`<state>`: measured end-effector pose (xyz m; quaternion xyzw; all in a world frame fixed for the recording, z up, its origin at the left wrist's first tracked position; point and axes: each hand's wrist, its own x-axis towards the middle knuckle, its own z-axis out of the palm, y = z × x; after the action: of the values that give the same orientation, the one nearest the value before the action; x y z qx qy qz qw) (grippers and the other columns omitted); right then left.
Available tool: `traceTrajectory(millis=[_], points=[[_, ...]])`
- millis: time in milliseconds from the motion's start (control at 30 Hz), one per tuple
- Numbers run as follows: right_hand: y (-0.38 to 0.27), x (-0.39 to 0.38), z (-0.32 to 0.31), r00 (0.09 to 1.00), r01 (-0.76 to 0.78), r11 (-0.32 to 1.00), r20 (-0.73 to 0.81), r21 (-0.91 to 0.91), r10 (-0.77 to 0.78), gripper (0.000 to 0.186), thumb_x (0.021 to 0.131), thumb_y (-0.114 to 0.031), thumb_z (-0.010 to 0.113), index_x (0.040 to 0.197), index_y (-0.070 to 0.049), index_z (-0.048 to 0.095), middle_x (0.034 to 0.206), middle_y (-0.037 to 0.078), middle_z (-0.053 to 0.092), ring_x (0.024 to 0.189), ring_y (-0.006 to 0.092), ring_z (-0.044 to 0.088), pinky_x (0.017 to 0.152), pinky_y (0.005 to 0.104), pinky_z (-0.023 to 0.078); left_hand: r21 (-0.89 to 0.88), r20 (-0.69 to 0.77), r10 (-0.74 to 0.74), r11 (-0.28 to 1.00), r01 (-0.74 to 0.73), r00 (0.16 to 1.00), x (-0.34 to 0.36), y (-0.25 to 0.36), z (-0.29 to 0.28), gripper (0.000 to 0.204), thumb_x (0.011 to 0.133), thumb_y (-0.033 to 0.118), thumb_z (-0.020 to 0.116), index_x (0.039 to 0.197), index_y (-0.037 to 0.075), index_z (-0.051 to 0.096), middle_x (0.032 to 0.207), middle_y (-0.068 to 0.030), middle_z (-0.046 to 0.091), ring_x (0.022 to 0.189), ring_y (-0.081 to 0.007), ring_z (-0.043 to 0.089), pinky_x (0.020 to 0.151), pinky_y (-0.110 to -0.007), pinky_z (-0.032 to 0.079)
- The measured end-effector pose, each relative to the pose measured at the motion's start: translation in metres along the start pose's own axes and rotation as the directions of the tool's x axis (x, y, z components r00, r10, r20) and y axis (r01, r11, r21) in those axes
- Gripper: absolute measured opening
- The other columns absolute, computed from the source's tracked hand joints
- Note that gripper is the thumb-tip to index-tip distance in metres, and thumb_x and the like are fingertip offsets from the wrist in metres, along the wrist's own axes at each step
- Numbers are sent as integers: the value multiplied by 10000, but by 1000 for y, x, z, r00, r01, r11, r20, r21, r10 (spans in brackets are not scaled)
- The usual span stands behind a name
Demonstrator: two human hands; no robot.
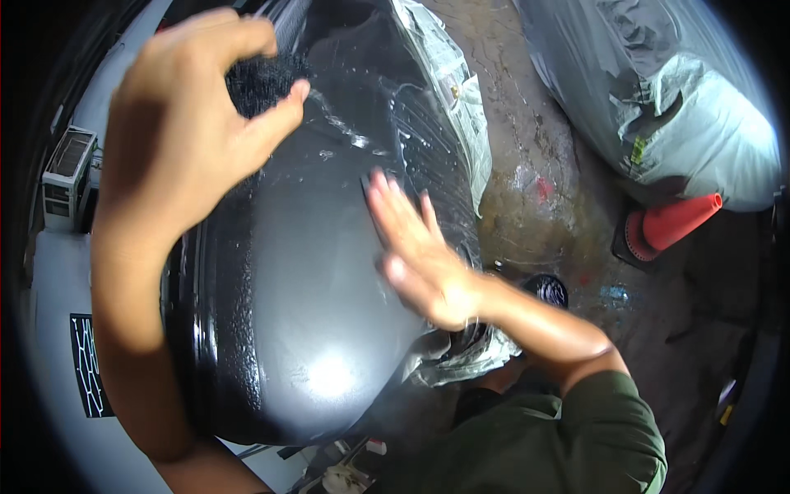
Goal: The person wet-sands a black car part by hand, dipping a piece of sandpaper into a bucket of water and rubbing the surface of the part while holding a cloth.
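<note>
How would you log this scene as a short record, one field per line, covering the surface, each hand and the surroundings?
Surface: dark, curved panel with wet streaks toward its far end
Left hand: gripping a black, rough-looking pad
Right hand: over the panel, fingers extended; blurred, contact unclear
Covering: crumpled pale sheeting along the panel's right side
Nearby: red cone near a large sheet-wrapped object

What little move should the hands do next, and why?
I'd probably slide the right hand a little forward over the dark panel, because its fingers point that way and wet streaks lie just ahead of them. The left hand, holding a dark pad, leaves those streaks uncovered.
</note>
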<state>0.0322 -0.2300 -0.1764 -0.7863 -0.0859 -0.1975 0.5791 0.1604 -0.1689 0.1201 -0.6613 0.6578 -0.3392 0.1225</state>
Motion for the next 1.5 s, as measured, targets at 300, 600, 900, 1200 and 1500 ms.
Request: traceTrajectory(millis=[300,600,900,1200,1500], points=[[-5,-4,-2,991,130,989,43,-66,-128,823,1202,-527,233,1830,-66,-32,1910,209,-97,1762,424,-82,1361,686,-75,-155,57,-89,983,97,994,-3,-13,-10,326,938,206,917,1037,-33,718,909,-131,686,819,-298,695,786,-380,539],[37,90,-40,997,-29,998,-69,-48,25,870,1194,-660,149,1833,-97,-30,1916,181,-75,1770,317,-95,1397,578,-70,-94,153,-222,967,238,963,-18,-5,4,409,942,281,929,1162,-18,759,1028,-145,761,840,-256,738,817,-364,578],[41,109,-43,991,111,988,-65,-104,-118,823,1206,-578,208,1836,-75,43,1918,197,-19,1772,374,-45,1385,617,-84,-58,204,-374,918,393,905,-20,-6,14,530,954,373,929,1281,-17,781,1115,-170,801,749,-182,732,755,-344,594],[-7,63,-13,971,210,974,-99,-89,-218,843,1194,-602,166,1827,-47,123,1910,206,80,1769,392,-22,1372,655,-105,125,87,-371,925,359,925,-21,-39,19,603,965,463,896,1338,7,770,1251,-214,784,1163,-313,756,1040,-418,564],[-23,2,13,909,418,862,126,-287,-398,793,1204,-546,225,1842,-90,108,1917,197,44,1774,382,43,1349,729,-67,-143,334,-483,823,550,810,-12,-21,15,552,990,374,892,1308,-56,755,1017,-131,759,839,-177,703,814,-345,553]])
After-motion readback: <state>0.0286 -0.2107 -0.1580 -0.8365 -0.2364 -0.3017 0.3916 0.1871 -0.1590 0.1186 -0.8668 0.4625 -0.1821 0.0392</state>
